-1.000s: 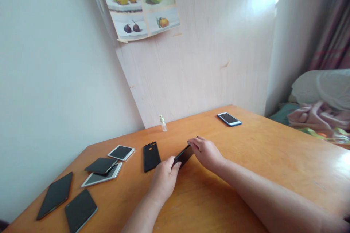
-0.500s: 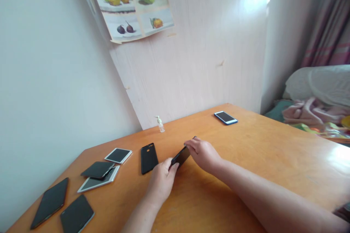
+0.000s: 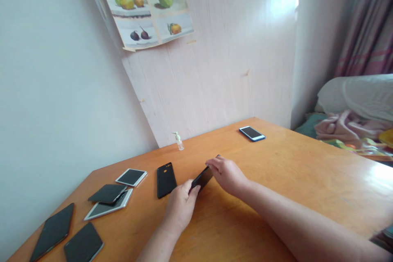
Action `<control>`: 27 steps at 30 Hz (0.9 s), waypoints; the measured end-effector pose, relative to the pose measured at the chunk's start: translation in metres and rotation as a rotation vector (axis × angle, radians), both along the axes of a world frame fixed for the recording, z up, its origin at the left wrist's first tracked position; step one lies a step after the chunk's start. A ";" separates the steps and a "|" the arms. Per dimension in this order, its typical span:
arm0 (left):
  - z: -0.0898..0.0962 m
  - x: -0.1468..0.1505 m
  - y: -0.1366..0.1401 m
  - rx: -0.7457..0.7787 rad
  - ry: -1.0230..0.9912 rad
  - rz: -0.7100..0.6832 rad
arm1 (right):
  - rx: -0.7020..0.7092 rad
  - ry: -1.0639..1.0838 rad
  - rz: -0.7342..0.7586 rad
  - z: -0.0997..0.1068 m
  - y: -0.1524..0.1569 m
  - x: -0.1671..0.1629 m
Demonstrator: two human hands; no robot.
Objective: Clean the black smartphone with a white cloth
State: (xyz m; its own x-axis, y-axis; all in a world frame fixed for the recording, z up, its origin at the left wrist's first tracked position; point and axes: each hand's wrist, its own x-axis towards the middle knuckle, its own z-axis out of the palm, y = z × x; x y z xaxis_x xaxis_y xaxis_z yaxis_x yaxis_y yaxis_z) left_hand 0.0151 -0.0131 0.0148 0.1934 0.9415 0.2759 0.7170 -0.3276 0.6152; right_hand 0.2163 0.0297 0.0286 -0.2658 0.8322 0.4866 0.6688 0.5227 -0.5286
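Both my hands hold a dark smartphone (image 3: 203,178), tilted up on edge over the wooden table. My left hand (image 3: 181,202) grips its near end, thumb on the side facing me. At the far upper end, the fingers of my right hand (image 3: 226,173) are bent over the edge. Part of the phone is hidden behind the fingers. Just left of it lies a black phone case (image 3: 166,180) with a round hole near its top.
Several dark and white devices lie at the left, among them a black tablet-like slab (image 3: 54,230) and a white-framed screen (image 3: 132,177). A small pump bottle (image 3: 179,142) stands by the wall. A white-fronted phone (image 3: 252,133) lies at the back right of the table (image 3: 301,172).
The view has shifted very slightly, so the table items sit a little lower and further left. My hands keep nearly the same hold on the phone.
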 end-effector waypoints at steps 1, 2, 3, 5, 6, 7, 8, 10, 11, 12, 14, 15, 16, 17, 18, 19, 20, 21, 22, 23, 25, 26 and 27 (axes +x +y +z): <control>0.000 0.000 0.000 -0.002 -0.021 -0.014 | 0.016 -0.009 0.096 -0.001 -0.009 -0.008; -0.001 0.000 0.000 -0.002 -0.042 -0.032 | 0.030 -0.029 0.194 -0.002 -0.017 -0.016; -0.001 0.000 0.000 -0.001 -0.058 -0.048 | 0.042 -0.047 0.252 -0.003 -0.023 -0.021; -0.001 -0.001 0.001 -0.002 -0.060 -0.054 | 0.050 -0.066 0.251 -0.004 -0.022 -0.021; -0.001 -0.001 0.001 -0.006 -0.045 -0.044 | 0.045 -0.062 0.187 -0.004 -0.015 -0.016; -0.001 -0.001 0.000 -0.009 -0.024 -0.029 | 0.034 -0.050 0.094 -0.004 -0.006 -0.008; 0.000 -0.001 0.000 -0.011 -0.001 -0.015 | 0.013 -0.039 -0.004 -0.003 0.004 0.001; 0.000 -0.001 0.000 -0.009 0.033 0.000 | -0.033 -0.022 -0.181 -0.002 0.023 0.020; 0.000 -0.001 0.000 -0.006 0.042 0.003 | -0.040 -0.019 -0.216 -0.002 0.029 0.026; 0.000 -0.001 0.000 -0.003 0.047 0.007 | -0.043 -0.017 -0.238 -0.002 0.032 0.029; 0.000 -0.001 0.000 0.002 0.044 0.010 | -0.030 -0.020 -0.224 -0.003 0.030 0.026; 0.000 -0.001 0.000 0.004 0.041 0.008 | -0.017 -0.023 -0.197 -0.003 0.026 0.022; 0.000 -0.001 0.000 0.005 0.039 0.004 | -0.001 -0.026 -0.159 -0.004 0.021 0.016; 0.000 -0.001 0.000 0.006 0.039 0.001 | 0.015 -0.030 -0.112 -0.004 0.017 0.012; 0.000 -0.001 0.000 0.005 0.039 0.000 | 0.031 -0.033 -0.067 -0.005 0.014 0.008; 0.000 -0.001 0.000 0.004 0.039 0.000 | 0.042 -0.033 -0.037 -0.006 0.014 0.007; 0.001 -0.001 0.000 0.001 0.039 0.001 | 0.045 -0.029 -0.030 -0.006 0.015 0.008; 0.001 -0.001 0.000 -0.001 0.038 0.002 | 0.041 -0.018 -0.051 -0.006 0.018 0.010; 0.001 -0.001 0.000 -0.002 0.037 0.003 | 0.030 -0.004 -0.088 -0.007 0.021 0.013; 0.001 -0.001 0.000 -0.002 0.037 0.002 | 0.018 0.012 -0.131 -0.007 0.025 0.016; 0.001 -0.001 0.000 0.000 0.037 0.002 | 0.003 0.040 -0.173 -0.007 0.027 0.018; 0.001 -0.001 0.000 0.001 0.035 0.002 | 0.007 0.047 -0.153 -0.007 0.024 0.016; 0.001 -0.001 0.000 0.000 0.029 -0.002 | 0.017 0.049 -0.105 -0.007 0.020 0.011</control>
State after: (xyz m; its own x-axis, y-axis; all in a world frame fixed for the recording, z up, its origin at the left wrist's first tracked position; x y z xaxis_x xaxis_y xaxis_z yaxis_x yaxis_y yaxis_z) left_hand 0.0140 -0.0130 0.0156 0.2032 0.9411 0.2701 0.7343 -0.3289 0.5938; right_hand 0.2276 0.0495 0.0211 -0.1529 0.8459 0.5110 0.6940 0.4600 -0.5539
